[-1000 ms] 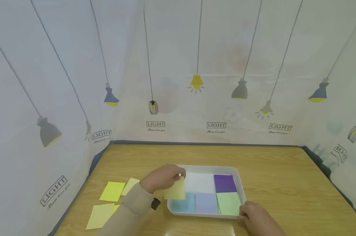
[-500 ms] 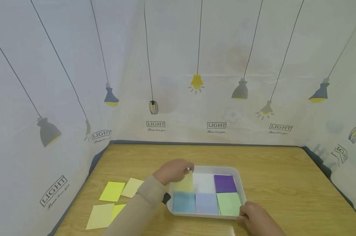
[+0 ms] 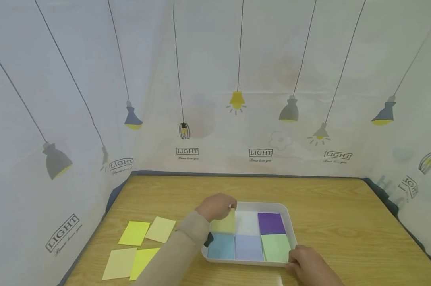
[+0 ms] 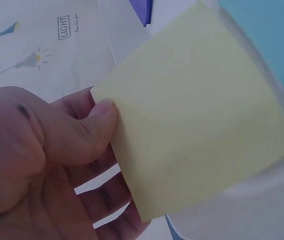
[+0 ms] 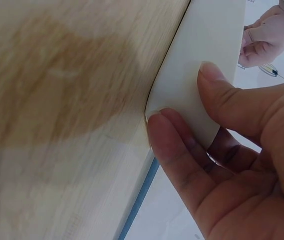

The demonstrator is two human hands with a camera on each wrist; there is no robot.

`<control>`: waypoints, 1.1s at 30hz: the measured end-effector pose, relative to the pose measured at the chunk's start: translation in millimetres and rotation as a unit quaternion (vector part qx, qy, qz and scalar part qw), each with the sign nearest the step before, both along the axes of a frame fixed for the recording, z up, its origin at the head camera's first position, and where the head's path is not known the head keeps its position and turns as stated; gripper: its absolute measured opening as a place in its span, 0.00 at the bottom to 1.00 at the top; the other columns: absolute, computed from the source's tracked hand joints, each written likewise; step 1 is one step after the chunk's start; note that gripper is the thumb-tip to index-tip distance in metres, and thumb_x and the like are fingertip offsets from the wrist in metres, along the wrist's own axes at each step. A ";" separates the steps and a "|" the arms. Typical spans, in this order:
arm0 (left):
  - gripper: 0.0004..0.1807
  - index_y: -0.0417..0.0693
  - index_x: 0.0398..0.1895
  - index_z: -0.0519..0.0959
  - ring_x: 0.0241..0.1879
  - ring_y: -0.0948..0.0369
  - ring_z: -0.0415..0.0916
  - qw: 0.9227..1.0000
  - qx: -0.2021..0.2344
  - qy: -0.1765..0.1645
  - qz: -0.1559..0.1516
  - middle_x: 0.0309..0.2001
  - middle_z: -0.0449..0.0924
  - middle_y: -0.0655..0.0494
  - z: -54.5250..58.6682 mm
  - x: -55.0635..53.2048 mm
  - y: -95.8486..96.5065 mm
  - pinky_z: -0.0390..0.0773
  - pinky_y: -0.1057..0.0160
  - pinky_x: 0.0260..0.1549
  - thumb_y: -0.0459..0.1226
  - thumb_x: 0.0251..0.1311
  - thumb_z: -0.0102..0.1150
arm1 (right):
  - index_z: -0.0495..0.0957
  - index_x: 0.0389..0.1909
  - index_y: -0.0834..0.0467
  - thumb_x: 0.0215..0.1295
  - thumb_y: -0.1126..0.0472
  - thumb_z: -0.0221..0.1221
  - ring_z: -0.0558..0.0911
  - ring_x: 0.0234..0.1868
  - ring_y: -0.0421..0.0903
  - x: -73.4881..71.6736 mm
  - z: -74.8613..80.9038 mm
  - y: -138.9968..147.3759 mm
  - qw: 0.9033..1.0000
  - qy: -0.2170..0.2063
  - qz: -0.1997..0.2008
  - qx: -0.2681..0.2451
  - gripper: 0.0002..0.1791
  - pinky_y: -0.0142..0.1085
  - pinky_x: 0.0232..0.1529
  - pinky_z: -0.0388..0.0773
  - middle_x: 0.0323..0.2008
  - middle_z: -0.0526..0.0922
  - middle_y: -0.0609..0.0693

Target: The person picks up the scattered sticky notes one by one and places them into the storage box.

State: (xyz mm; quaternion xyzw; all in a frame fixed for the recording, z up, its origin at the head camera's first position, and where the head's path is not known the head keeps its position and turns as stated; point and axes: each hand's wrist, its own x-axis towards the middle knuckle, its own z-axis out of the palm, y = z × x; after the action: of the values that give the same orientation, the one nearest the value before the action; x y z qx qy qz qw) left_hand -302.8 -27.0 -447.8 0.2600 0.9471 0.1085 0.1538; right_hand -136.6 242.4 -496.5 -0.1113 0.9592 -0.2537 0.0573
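Note:
My left hand (image 3: 217,207) pinches a pale yellow sticky note (image 4: 196,115) by one edge, thumb on its face. In the head view the note is over the back left of a white tray (image 3: 246,223), just behind a blue note (image 3: 221,247). My right hand (image 3: 308,264) grips the tray's front right corner; the right wrist view shows the thumb and fingers (image 5: 169,142) at the tray wall (image 5: 191,60). Beside the blue note lie a lavender note (image 3: 248,248) and a light green note (image 3: 275,248). A purple note (image 3: 271,223) is at the back right.
Left of the tray, bright yellow notes (image 3: 134,233) and pale yellow notes (image 3: 160,229) lie on the wooden table (image 3: 326,206). The left sleeve (image 3: 179,254) partly covers one of them. A lamp-patterned sheet (image 3: 215,131) encloses the table at the back and sides.
The left hand has carried the pale yellow note right and back, from over the blue note to the tray's back left. The right hand stays at the corner.

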 end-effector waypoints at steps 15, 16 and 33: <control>0.20 0.56 0.50 0.84 0.43 0.61 0.79 0.999 -0.017 0.024 0.032 0.52 0.85 0.59 -17.1 -1.9 5.4 0.82 0.57 0.44 0.26 0.58 0.61 | 0.76 0.20 0.49 0.58 0.60 0.69 0.64 0.25 0.34 0.6 -4.4 -0.1 1.000 0.004 -0.011 0.005 0.12 0.29 0.28 0.66 0.23 0.69 0.40; 0.20 0.56 0.49 0.85 0.42 0.61 0.78 0.999 -0.019 0.031 0.034 0.51 0.86 0.58 -17.5 -1.0 6.1 0.82 0.57 0.43 0.26 0.57 0.63 | 0.76 0.20 0.49 0.58 0.60 0.69 0.64 0.25 0.34 1.0 -4.2 -0.1 1.000 0.005 -0.012 0.005 0.12 0.29 0.28 0.66 0.23 0.69 0.40; 0.14 0.50 0.47 0.86 0.43 0.60 0.82 0.996 -0.008 0.086 0.032 0.50 0.87 0.56 -28.1 7.7 8.9 0.83 0.58 0.42 0.27 0.62 0.61 | 0.75 0.20 0.49 0.58 0.60 0.69 0.63 0.25 0.32 2.7 -3.6 0.8 1.000 0.020 0.002 0.003 0.13 0.29 0.27 0.65 0.23 0.68 0.40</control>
State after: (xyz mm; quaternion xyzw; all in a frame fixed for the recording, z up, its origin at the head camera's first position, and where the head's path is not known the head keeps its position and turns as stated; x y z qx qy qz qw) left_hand -295.1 -18.1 -475.9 0.2363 0.9656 0.0828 0.0704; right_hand -133.9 243.2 -500.1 -0.1184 0.9607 -0.2482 0.0389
